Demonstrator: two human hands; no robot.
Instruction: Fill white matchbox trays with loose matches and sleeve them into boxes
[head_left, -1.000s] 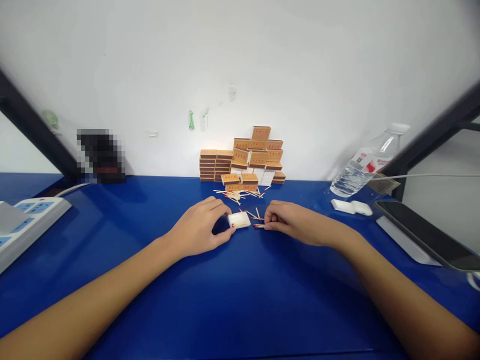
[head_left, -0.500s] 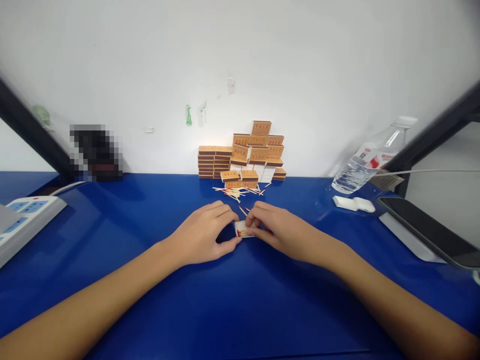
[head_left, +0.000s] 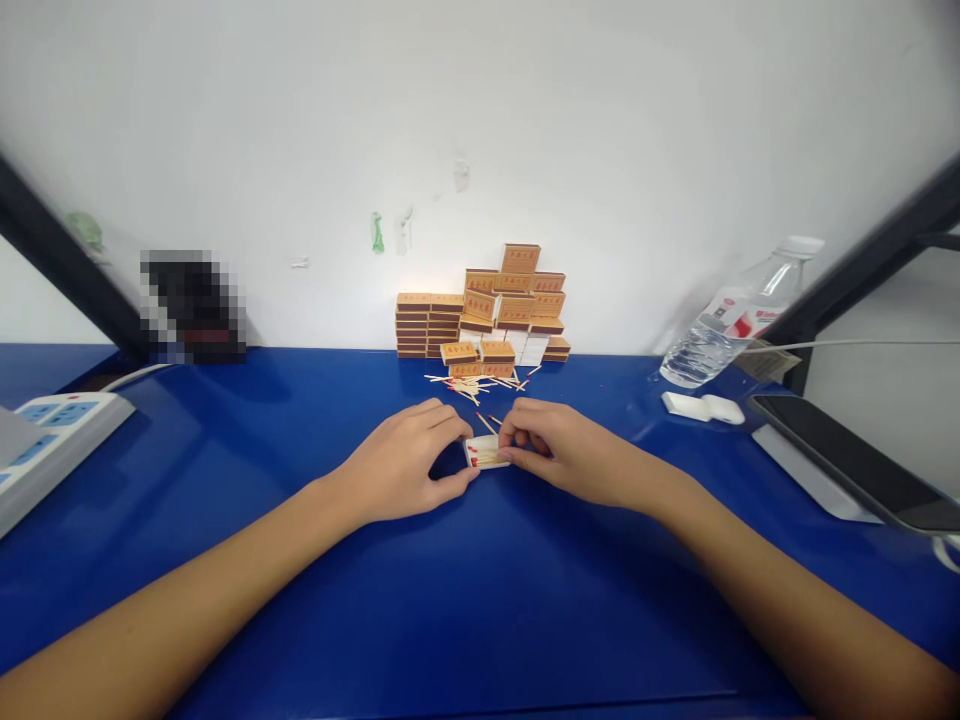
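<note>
Gripping the small white tray (head_left: 481, 440) on the blue table (head_left: 450, 620) with the left hand (head_left: 405, 465), clasping its left end between thumb and fingers. Over at the tray's right end with the right hand (head_left: 574, 452), holding thumb and fingertips close together at the plain ends of the matches (head_left: 490, 460) inside, with red heads towards the tray's left; cannot tell whether pinching any. Just behind the tray, spotting loose matches (head_left: 486, 424), then a scattered pile of matches (head_left: 474, 386) and stacked matchboxes (head_left: 514, 308) farther behind it. Well right of the tray, noting a tilted clear bottle (head_left: 731, 318) and a dark phone (head_left: 862, 465); well left of it, a white power strip (head_left: 82, 430).
</note>
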